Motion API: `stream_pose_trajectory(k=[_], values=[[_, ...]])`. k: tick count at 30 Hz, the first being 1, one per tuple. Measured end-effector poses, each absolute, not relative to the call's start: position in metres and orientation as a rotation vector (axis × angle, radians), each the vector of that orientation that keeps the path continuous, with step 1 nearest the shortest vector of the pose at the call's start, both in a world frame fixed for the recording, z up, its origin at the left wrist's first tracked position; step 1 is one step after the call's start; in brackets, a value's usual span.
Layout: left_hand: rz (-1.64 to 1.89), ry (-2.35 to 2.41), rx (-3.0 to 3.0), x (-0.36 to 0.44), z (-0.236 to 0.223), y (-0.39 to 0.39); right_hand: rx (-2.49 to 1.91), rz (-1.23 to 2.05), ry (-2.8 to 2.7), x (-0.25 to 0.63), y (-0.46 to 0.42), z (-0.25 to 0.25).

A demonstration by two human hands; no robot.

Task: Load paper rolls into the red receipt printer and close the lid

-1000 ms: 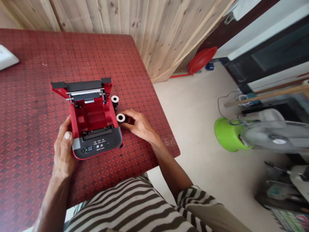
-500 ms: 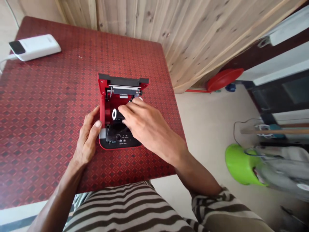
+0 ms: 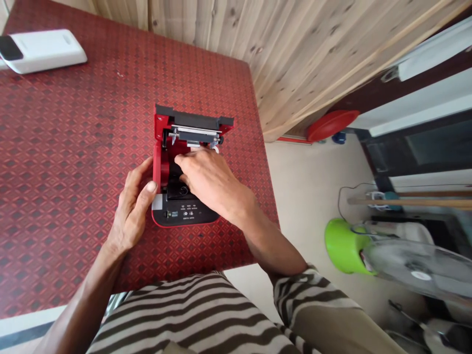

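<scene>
A small red and black label printer [image 3: 186, 215] stands on the table with its lid [image 3: 195, 120] raised, showing a roller and metal parts. My left hand [image 3: 134, 199] grips its left wall, the thumb against the near corner and the fingers along the outside. My right hand [image 3: 210, 179] reaches down into the compartment, fingers curled around a black ribbon roll that they mostly hide. Loose black film [image 3: 178, 190] hangs from the roll at the compartment's near edge, above the button panel. A bit of a white ring shows beyond my right knuckles.
The printer rests on a red patterned table [image 3: 84, 162]. A white power bank [image 3: 47, 50] with a cable lies at the far left. Wooden panelling [image 3: 206, 29] rises behind. On the floor to the right are a green bucket [image 3: 342, 248] and a fan [image 3: 416, 270].
My right hand has lowered the black roll deeper into the compartment; its white end ring is now covered. The film has drawn back from the button panel. My left hand keeps its grip.
</scene>
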State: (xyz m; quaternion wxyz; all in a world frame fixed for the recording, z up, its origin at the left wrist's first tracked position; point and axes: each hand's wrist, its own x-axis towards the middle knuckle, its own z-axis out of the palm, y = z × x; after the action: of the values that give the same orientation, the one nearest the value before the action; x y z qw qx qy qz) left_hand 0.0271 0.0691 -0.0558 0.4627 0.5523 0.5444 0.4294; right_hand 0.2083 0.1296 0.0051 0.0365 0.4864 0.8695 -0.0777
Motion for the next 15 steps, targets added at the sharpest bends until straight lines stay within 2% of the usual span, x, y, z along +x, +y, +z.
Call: stream_pose_trajectory(k=[4, 9, 15], values=[[1.048, 1.295, 1.297, 0.025, -0.060, 0.069, 1.438, -0.363, 2.848, 0.223, 0.116, 0.018], [1.211, 1.209, 1.071, 0.023, -0.059, 0.087, 1.311, -0.767, 3.091, 0.248, 0.085, 0.033], [1.437, 1.261, 1.271, 0.038, -0.015, 0.152, 1.433, -0.641, 3.144, 0.249, 0.067, 0.017]])
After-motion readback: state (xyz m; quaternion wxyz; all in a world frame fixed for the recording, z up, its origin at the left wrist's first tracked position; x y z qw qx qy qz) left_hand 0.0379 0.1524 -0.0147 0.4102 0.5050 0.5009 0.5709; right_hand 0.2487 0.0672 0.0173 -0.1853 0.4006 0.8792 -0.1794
